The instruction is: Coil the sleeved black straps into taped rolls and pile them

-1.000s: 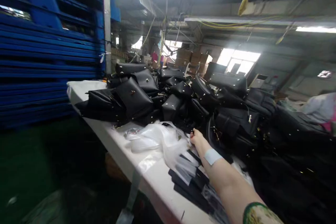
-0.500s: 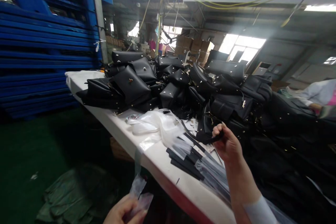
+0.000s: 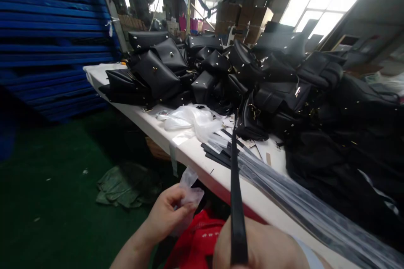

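My left hand (image 3: 168,214), low in front of the table edge, has its thumb and fingers pinched on a thin clear plastic sleeve (image 3: 193,196). Close to the camera, my right hand (image 3: 263,241) is closed on a black strap (image 3: 236,185). The strap stretches away from it towards the black handbags; whether its far end joins one of them I cannot tell. Beyond it a small black bag (image 3: 251,124) lies on the white table (image 3: 148,128). Crumpled white plastic bags (image 3: 186,119) rest near the table edge, beside flat black strips (image 3: 216,155).
Black handbags with metal fittings (image 3: 158,75) are heaped across the table. Long plastic-wrapped strips (image 3: 299,197) run along its near edge. Blue pallets (image 3: 57,50) are stacked at left. A green cloth (image 3: 126,185) lies on the green floor (image 3: 57,185).
My right hand has pulled the black strap back from the bags towards the camera. My left hand, keeping the plastic sleeve, has moved up and right in view. The camera has tilted down.
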`<action>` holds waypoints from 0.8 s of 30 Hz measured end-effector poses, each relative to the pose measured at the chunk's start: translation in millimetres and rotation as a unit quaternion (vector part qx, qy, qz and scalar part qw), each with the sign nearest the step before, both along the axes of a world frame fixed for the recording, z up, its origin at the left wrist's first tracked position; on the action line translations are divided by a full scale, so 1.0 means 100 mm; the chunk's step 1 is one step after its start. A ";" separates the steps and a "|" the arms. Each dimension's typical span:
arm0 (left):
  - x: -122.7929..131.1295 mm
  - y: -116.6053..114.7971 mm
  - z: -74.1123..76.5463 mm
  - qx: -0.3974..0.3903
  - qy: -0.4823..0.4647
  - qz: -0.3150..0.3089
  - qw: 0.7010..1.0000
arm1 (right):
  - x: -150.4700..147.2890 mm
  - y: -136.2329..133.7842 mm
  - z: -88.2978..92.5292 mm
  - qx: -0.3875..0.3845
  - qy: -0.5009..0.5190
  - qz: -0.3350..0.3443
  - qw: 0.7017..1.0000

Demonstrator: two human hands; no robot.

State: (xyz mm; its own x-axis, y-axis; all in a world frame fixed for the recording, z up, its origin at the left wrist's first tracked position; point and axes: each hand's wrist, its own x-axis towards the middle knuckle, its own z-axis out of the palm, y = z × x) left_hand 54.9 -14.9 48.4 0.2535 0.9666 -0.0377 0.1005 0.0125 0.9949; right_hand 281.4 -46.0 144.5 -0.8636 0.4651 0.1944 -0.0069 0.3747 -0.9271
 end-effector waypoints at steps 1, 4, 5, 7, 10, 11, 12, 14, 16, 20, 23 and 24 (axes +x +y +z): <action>0.01 0.00 0.02 -0.001 0.000 -0.007 1.000 | 0.00 -0.03 0.02 0.025 0.014 0.041 0.999; 0.02 -0.01 0.07 -0.012 -0.021 -0.017 1.000 | 0.02 0.02 0.03 0.037 0.061 -0.004 0.997; 0.03 -0.01 0.10 -0.018 -0.037 -0.020 0.999 | 0.03 0.08 0.01 0.025 0.072 -0.061 0.995; 0.05 -0.02 0.15 -0.024 -0.065 -0.035 0.997 | 0.03 0.22 -0.08 -0.023 0.091 -0.200 0.975; 0.12 -0.05 0.17 -0.013 -0.073 -0.075 0.994 | -0.04 0.40 -0.34 -0.121 0.130 -0.304 0.936; 0.14 -0.05 0.16 -0.010 -0.063 -0.088 0.994 | -0.07 0.44 -0.42 -0.147 0.143 -0.319 0.925; 0.17 -0.06 0.13 -0.012 -0.050 -0.099 0.994 | -0.11 0.47 -0.50 -0.166 0.155 -0.336 0.914; 0.22 -0.06 0.08 -0.028 -0.026 -0.112 0.993 | -0.17 0.50 -0.60 -0.171 0.164 -0.378 0.895; 0.25 -0.06 0.05 -0.041 -0.016 -0.116 0.992 | -0.21 0.50 -0.63 -0.126 0.134 -0.406 0.895; 0.19 -0.01 0.03 0.002 0.032 -0.094 0.995 | -0.18 0.49 -0.64 0.016 -0.004 -0.352 0.936; 0.08 0.03 0.03 0.037 0.103 -0.060 0.992 | -0.07 0.51 -0.64 0.015 -0.050 -0.366 0.929; 0.03 0.03 0.03 0.042 0.113 -0.053 0.991 | -0.03 0.53 -0.63 0.010 -0.047 -0.396 0.917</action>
